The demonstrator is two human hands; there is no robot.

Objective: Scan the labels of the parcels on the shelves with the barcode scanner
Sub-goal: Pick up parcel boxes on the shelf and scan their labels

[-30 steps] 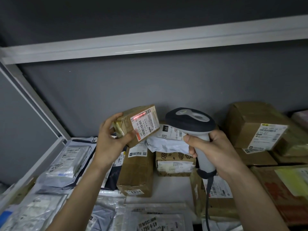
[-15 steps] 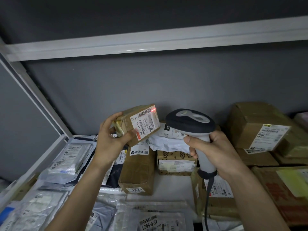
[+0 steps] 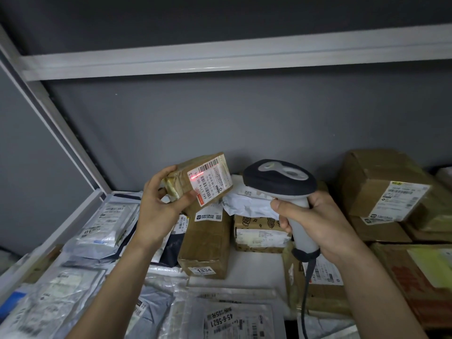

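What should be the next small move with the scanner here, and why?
Probably tilt the barcode scanner slightly so its red line runs along the upper barcode. The line now sits on the label of the small parcel in the left hand, between barcodes.

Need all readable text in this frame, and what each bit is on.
"1834": small white sticker on the end of the tall brown box.
"45-6-5621", upside down: label on the clear plastic mailer at the front.
"642 L714 00", partly legible: label of the small taped parcel the left hand holds, red scan line across it.
All other labels, on the boxes and mailers: too small or blurred.
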